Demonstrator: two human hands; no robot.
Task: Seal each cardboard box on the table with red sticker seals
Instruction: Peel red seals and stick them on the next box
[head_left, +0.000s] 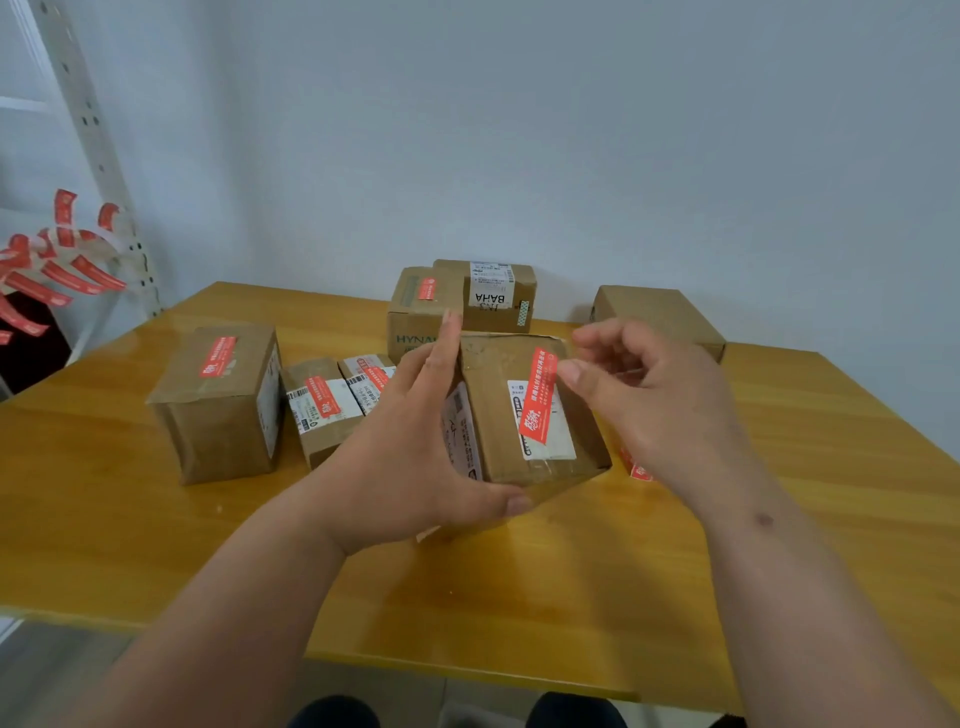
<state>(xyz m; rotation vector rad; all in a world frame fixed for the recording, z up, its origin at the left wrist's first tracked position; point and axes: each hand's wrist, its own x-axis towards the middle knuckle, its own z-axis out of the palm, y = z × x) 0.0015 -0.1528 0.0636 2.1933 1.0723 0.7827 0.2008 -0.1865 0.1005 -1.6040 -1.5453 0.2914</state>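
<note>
A cardboard box sits tilted in the middle of the yellow wooden table. A red sticker seal lies across its top, over a white label. My left hand grips this box from the left, fingers up along its side and thumb at the near bottom corner. My right hand hovers at the box's right side with fingers loosely curled and nothing in them. Its thumb tip is right next to the sticker's upper end.
Sealed boxes stand at the left, at centre-left and at the back. A plain box without a visible seal sits back right. Strips of red stickers hang by a metal rack at the left. A red sticker scrap lies under my right wrist.
</note>
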